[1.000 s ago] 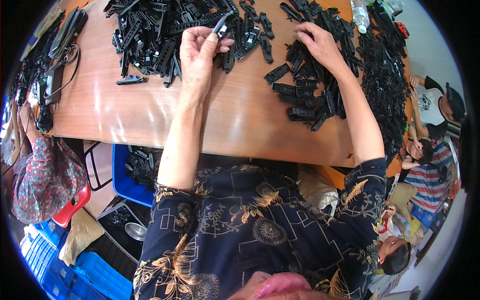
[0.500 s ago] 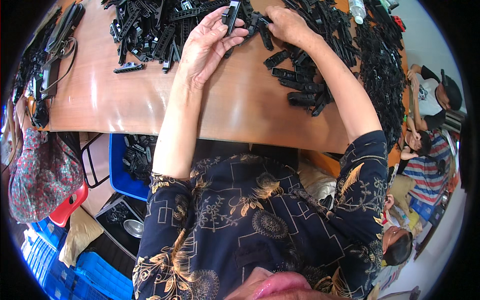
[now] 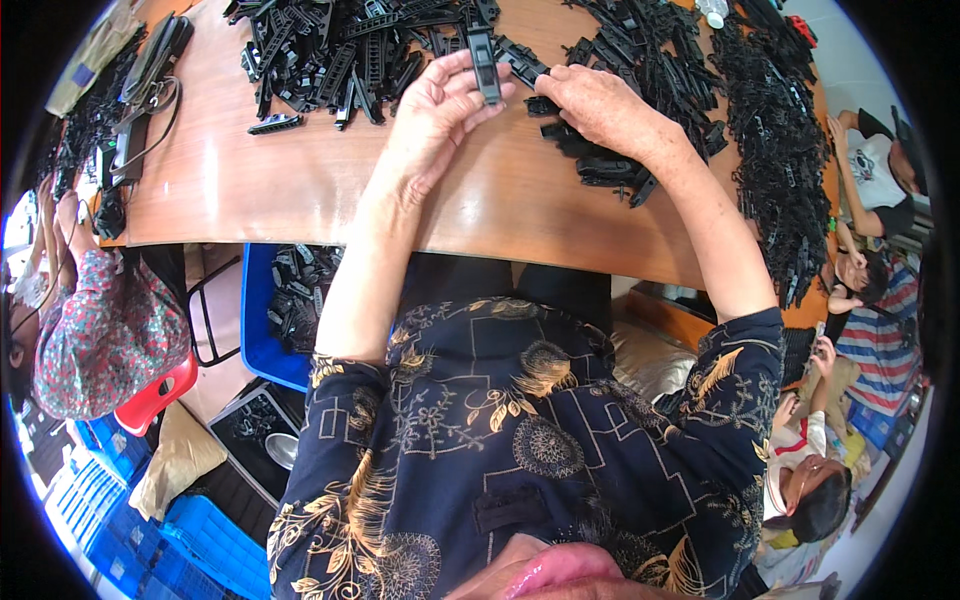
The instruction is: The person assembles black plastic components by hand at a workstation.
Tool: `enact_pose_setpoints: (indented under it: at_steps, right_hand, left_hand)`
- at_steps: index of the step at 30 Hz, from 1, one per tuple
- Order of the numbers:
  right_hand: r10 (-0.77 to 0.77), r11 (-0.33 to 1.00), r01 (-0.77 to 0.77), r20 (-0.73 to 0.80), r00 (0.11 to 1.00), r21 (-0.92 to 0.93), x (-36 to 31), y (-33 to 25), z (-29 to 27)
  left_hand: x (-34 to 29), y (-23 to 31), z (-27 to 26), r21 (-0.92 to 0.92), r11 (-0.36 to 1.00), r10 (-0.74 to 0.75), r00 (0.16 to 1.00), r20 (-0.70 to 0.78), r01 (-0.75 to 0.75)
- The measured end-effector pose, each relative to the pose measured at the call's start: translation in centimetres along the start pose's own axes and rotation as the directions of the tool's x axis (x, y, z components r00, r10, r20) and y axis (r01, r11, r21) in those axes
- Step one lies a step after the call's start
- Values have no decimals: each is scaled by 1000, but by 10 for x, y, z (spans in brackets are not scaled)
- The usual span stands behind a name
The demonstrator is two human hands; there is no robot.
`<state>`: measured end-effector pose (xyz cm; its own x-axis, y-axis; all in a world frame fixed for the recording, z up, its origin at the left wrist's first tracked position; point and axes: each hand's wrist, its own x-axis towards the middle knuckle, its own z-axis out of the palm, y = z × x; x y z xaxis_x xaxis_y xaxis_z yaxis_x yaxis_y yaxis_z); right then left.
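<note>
My left hand (image 3: 440, 118) is closed around a long, narrow black plastic part (image 3: 485, 70), held upright between thumb and fingers above the table. To its right, my right hand (image 3: 605, 108) has its fingers pinched together at the near end of another black plastic part (image 3: 520, 62); the fingertips are partly hidden. Several dark parts (image 3: 610, 170) lie just under and in front of that hand. Beyond my left hand spreads a heap of long black parts (image 3: 330, 60), some with slots. A single part (image 3: 275, 124) rests apart at the heap's near left.
More black parts (image 3: 775, 150) cover the right side of the wooden table (image 3: 290, 190). A clear bottle (image 3: 713, 12) lies at the far right. A blue bin (image 3: 258, 320) of parts stands below the table edge. Other people sit at left and right; a red stool (image 3: 160, 395) is at left.
My right hand has come nearer to me and a little right. My left hand has shifted slightly right and nearer, its part now turned more upright. The whole view has shifted a little.
</note>
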<state>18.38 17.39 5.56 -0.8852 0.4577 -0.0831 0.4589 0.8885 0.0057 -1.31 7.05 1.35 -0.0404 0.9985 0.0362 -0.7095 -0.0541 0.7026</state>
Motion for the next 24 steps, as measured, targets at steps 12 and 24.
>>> enact_pose_setpoints:
  at_steps: [12, 24]
  right_hand:
    - [433, 433, -87, -122, 893, 897, -26, -22, -1]
    - [239, 668, 263, -535, 811, 696, -60, -74, 9]
  left_hand:
    - [-33, -11, 7, -144, 980, -144, 988, -47, 136]
    - [-43, -20, 14, -175, 928, -347, 935, -78, 330]
